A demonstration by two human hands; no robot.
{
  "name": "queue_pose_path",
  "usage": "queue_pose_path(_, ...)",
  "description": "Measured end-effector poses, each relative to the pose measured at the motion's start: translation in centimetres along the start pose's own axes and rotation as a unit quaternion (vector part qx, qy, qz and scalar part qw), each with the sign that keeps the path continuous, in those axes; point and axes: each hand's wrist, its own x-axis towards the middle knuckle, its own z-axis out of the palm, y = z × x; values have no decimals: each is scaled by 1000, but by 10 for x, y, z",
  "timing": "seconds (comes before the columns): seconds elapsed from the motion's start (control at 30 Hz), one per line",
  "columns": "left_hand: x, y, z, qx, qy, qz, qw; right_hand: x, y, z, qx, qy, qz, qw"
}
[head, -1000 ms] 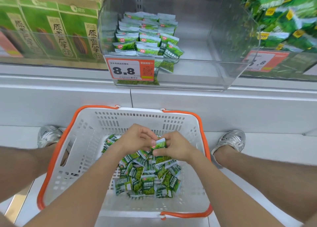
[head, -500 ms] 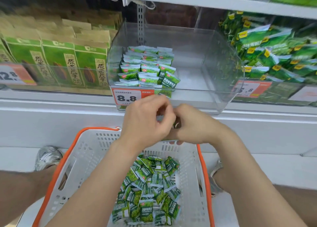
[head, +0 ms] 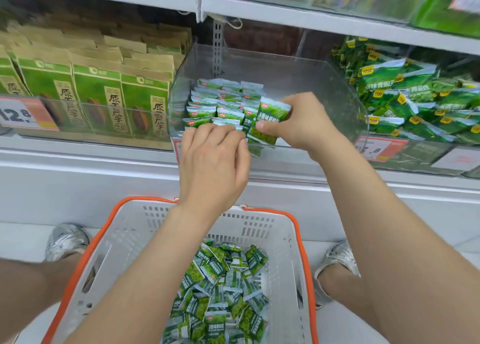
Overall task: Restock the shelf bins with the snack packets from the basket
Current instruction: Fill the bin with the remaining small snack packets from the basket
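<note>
Green packet (head: pixel 271 117) pinched in our right hand (head: pixel 304 122), over clear bin (head: pixel 337 89) rim. Our left hand (head: pixel 213 161) just beside, fingers bent; grip unclear to us. Basket (head: pixel 293 239) of packets (head: pixel 220 291) below hands.

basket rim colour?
Orange rim on a white basket; it shows plainly in the head view, the only one here.

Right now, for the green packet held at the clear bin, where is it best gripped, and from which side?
Pinch the packet across its flat faces near its right edge, coming from the right over the low front wall of the bin. Standing rows crowd its left side; the bin is free to its right. The right hand grips it so, thumb on the front face.
</note>
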Motion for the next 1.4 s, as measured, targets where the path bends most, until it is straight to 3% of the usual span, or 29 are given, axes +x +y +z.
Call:
queue_pose_path(0.17, 1, -2, -2, -1, 3, -3, 1000, 24, -11, 12, -131, -125, 95, 979)
queue_pose_path(0.27, 1, -1, -2, 0, -1, -7, 1000, 30, -15, 17, -115, -154, 99, 976)
queue_pose_path(0.33, 0, -1, -2, 0, 0, -7, 1000, 34, -13, 18, -76, -126, 73, 986)
queue_pose_path(0.4, 0, 0, -1, 1, 3, -8, 1000, 37, -14, 19, -115, -67, 8, 991)
queue_pose_path(0.47, 0, 0, -1, 1, 7, -10, 1000, 39, -13, 25, -160, -62, -36, 985)
queue_pose_path(0.6, 0, -1, 1, -1, 7, -10, 1000, 37, -8, 35, -248, -59, -9, 967)
queue_pose_path(0.7, 0, -3, 1, -8, 10, -3, 1000, 35, -9, 30, -196, -42, 32, 979)
queue_pose_path(0.87, -1, -1, 1, -34, 24, 7, 999, 29, -7, 19, -62, -85, 100, 989)
queue_pose_path(0.93, -1, 0, 0, -74, 50, 12, 996, 20, -5, 14, -110, -14, 39, 993)
queue_pose_path(1.0, -5, 3, -1, -102, 94, 25, 990, -2, -5, 15, -113, 111, -75, 985)
queue_pose_path(1.13, -22, 11, 4, -91, 165, 64, 980, -59, -1, 31, -31, 287, -294, 911)
queue_pose_path(1.2, -38, 6, 18, -122, 100, 98, 983, -80, 12, 47, -73, 281, -361, 886)
queue_pose_path(1.23, -48, 0, 27, -134, 41, 96, 986, -87, 23, 58, -89, 242, -368, 893)
queue_pose_path(1.33, -94, -20, 55, -122, -154, 32, 980, -104, 64, 94, -147, 93, -289, 941)
queue_pose_path(1.4, -124, -33, 70, -89, -296, 3, 951, -115, 98, 115, -212, -12, -210, 954)
